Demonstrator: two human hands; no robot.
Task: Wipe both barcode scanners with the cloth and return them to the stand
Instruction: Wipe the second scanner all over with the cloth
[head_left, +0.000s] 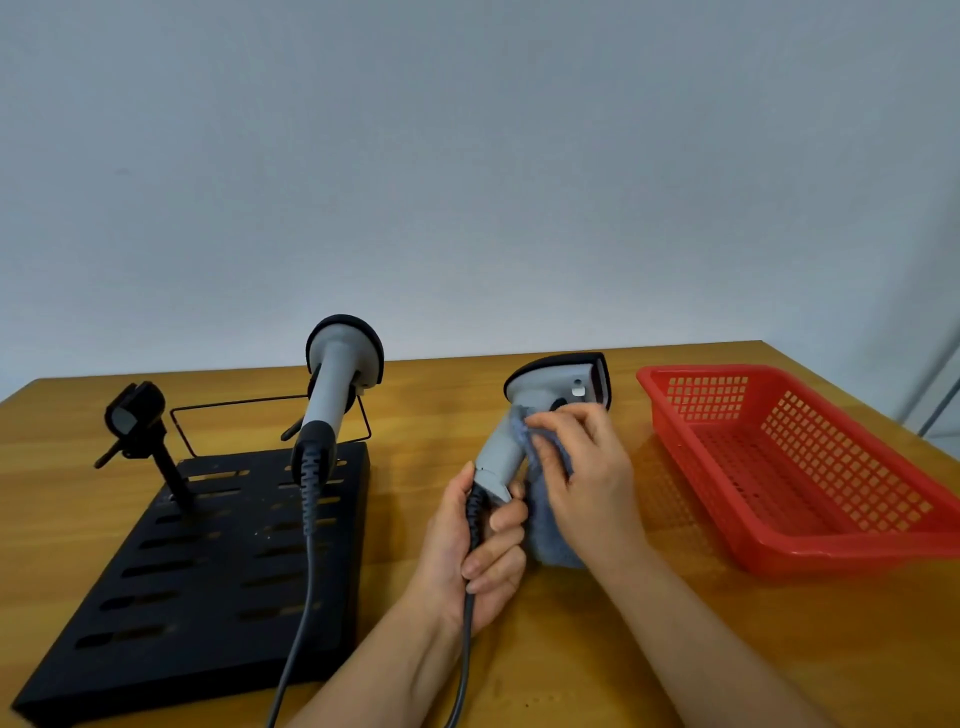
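Note:
My left hand (475, 551) grips the base of the handle of a grey barcode scanner (558, 387), holding it upright above the table with its black head pointing right. My right hand (587, 473) presses a blue-grey cloth (550, 530) against the scanner's handle; the cloth hangs down below my palm. A second grey scanner (337, 384) rests in the right holder of the black slotted stand (208, 571), its cable trailing toward me. The stand's left holder (134, 415) holds nothing.
A red plastic mesh basket (789, 457) stands at the right on the wooden table (779, 649). A thin black wire frame (234, 410) rises behind the stand. The held scanner's cable (465, 665) runs down between my forearms. A plain wall is behind.

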